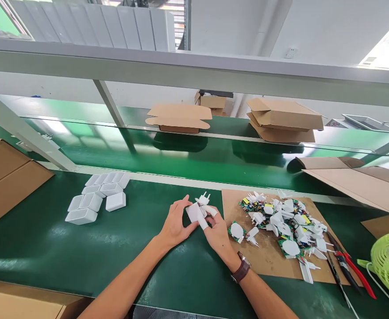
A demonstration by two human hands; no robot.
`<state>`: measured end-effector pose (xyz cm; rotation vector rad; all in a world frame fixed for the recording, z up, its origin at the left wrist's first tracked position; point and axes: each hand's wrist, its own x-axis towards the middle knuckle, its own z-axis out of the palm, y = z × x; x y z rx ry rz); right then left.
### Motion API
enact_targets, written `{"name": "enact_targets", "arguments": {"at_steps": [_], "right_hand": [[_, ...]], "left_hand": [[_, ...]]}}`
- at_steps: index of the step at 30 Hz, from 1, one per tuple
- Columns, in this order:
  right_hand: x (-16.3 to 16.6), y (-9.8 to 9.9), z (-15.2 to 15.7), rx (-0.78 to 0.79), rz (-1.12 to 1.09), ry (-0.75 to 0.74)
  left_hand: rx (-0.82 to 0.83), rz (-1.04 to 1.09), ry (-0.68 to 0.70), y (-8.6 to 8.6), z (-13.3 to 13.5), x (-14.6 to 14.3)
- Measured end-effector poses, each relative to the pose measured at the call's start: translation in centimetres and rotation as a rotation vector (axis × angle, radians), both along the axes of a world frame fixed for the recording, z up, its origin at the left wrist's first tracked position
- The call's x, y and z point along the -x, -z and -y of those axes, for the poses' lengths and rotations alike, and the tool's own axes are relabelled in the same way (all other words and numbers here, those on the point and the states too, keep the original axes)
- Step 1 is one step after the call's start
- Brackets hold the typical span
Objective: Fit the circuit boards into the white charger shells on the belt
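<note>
Between my hands, above the green bench, is a white plug housing (193, 213) with a pronged plug piece (203, 199) at its far side. My left hand (173, 225) pinches it from the left, thumb below and fingers above. From the right, my right hand (218, 235) grips it, with white coverings on some fingertips. These fingers partly hide the piece. Just right of my right hand, a green circuit board (237, 231) with a white disc lies beside a loose white plug piece (252, 235).
White box-shaped covers (116, 201) sit grouped at the left. A cardboard sheet (247, 261) bears a heap of circuit boards and plug parts (283, 221). Red-handled pliers (356, 270) lie at its right edge, near a green fan (388, 261). Cardboard boxes (11, 181) flank the bench.
</note>
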<state>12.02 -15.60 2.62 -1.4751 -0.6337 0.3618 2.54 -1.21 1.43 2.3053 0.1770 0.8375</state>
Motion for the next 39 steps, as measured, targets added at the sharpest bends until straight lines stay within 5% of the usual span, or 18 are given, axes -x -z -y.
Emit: {"name": "enact_targets", "arguments": {"at_steps": [6, 12, 18, 21, 26, 30, 34, 36, 39], "right_hand": [[0.9, -1.1, 1.1, 0.064, 0.552, -0.024], [1.9, 0.4, 1.4, 0.036, 1.118, -0.264], [1.4, 1.5, 1.6, 0.165, 1.264, -0.385], [1.2, 1.1, 1.7, 0.205, 1.253, -0.389], [1.7, 1.0, 2.1, 0.191, 1.232, -0.387], [2.4, 1.3, 2.2, 0.182, 1.244, -0.445], [2.7, 0.9, 2.1, 0.244, 1.259, -0.504], [2.5, 0.1, 2.0, 0.304, 1.265, -0.513], [1.5, -1.7, 2.2, 0.422, 1.270, -0.487]], "left_hand": [[0.262, -0.191, -0.031, 0.6, -0.8, -0.4], [0.398, -0.310, -0.049, -1.5, -0.8, -4.1], [0.319, -0.306, 0.094, -1.4, 1.2, -10.1], [0.269, -0.295, 0.083, -1.0, 1.8, -10.8], [0.097, -0.285, -0.086, -2.5, -1.9, -5.5], [-0.125, -0.342, -0.570, -4.7, -6.6, 1.9], [-0.135, -0.448, -0.848, -4.5, -9.4, 7.4], [-0.180, -0.510, -0.864, -3.6, -9.8, 8.5], [-0.255, -0.465, -0.698, -2.5, -9.5, 8.2]]}}
